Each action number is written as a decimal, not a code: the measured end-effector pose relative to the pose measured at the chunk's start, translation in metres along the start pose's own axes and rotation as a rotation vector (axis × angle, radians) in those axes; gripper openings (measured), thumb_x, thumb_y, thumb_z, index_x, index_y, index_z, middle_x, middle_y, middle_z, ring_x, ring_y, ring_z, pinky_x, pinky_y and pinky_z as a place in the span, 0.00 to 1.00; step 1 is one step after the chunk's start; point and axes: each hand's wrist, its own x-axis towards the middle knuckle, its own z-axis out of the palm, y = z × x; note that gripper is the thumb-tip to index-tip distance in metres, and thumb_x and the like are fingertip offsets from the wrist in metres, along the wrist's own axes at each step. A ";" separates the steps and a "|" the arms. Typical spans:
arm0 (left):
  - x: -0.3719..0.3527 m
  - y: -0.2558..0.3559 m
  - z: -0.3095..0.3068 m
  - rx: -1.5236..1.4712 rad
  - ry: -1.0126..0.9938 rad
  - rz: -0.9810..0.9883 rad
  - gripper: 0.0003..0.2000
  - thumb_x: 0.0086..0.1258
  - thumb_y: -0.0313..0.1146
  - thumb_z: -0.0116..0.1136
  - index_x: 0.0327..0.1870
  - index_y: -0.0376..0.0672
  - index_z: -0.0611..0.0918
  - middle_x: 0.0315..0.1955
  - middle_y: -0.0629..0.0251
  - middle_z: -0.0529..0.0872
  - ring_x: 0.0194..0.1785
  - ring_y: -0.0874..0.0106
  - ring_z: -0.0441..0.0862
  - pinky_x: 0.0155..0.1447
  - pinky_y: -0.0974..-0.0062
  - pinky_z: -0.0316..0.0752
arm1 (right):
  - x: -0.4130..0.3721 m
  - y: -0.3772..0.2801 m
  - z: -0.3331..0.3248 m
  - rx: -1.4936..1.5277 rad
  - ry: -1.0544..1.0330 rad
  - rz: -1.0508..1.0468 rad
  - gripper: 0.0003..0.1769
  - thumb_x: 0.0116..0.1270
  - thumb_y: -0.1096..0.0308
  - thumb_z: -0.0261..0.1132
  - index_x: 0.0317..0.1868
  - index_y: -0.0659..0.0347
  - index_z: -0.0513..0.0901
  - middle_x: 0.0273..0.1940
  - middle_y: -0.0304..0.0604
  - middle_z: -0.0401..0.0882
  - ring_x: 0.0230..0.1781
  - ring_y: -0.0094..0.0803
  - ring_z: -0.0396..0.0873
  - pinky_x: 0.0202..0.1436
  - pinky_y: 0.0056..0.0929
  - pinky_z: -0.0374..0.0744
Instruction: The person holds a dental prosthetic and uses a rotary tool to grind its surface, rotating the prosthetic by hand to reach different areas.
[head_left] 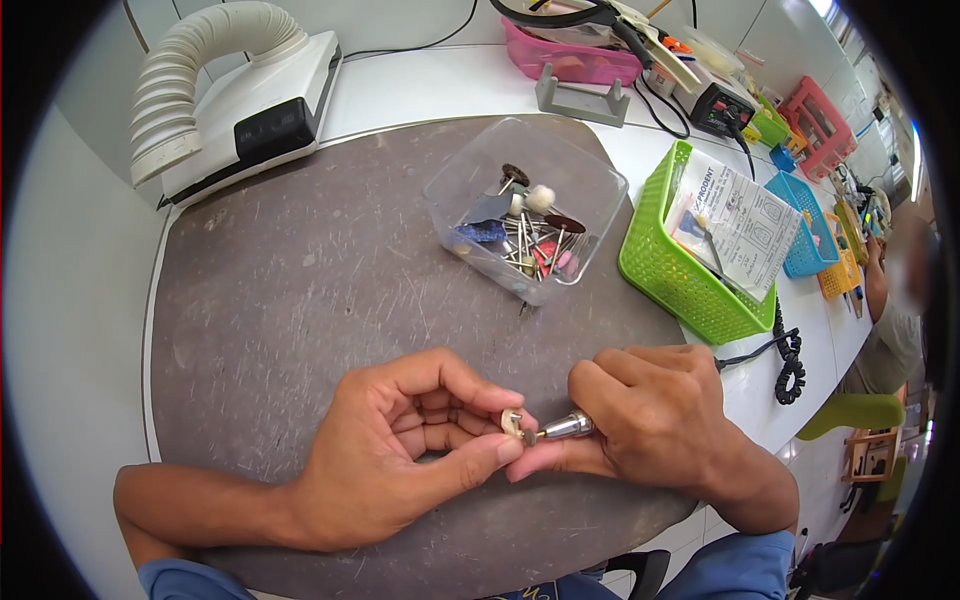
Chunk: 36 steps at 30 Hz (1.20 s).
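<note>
Fingers [497, 452] of your left hand [400, 445] pinch a small off-white rounded piece [512, 423] between thumb and forefinger, just above the scratched grey round mat [300, 280]; your right hand [655, 425] is curled tight around a silver metal handpiece [568, 427], tip touching the piece; risk, judged: tip skids off the curved surface into your thumb, the pinch lying just beside the contact; slack grip could flick the piece away.

I see bright, even light, strongest at the upper right. The left hand [400, 455] and right hand [655, 425] cast faint shadows on the scratched grey mat [290, 280]. Edges bend, ringed by black; the far right blurs.
</note>
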 end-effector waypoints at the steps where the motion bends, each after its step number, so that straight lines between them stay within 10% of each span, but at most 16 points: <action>1: 0.000 0.000 0.000 0.001 -0.002 -0.006 0.11 0.66 0.16 0.62 0.47 0.33 0.76 0.44 0.50 0.85 0.52 0.71 0.84 0.58 0.75 0.81 | 0.000 0.000 0.001 -0.003 0.003 0.008 0.34 0.53 0.31 0.69 0.17 0.53 0.68 0.14 0.32 0.65 0.11 0.24 0.73 0.12 0.25 0.65; 36: 0.001 0.002 0.001 -0.020 0.015 -0.030 0.11 0.67 0.17 0.62 0.48 0.32 0.76 0.44 0.50 0.86 0.50 0.72 0.85 0.57 0.75 0.81 | 0.000 0.000 -0.001 -0.008 0.023 0.017 0.34 0.52 0.32 0.70 0.16 0.53 0.67 0.14 0.32 0.64 0.12 0.24 0.72 0.12 0.25 0.64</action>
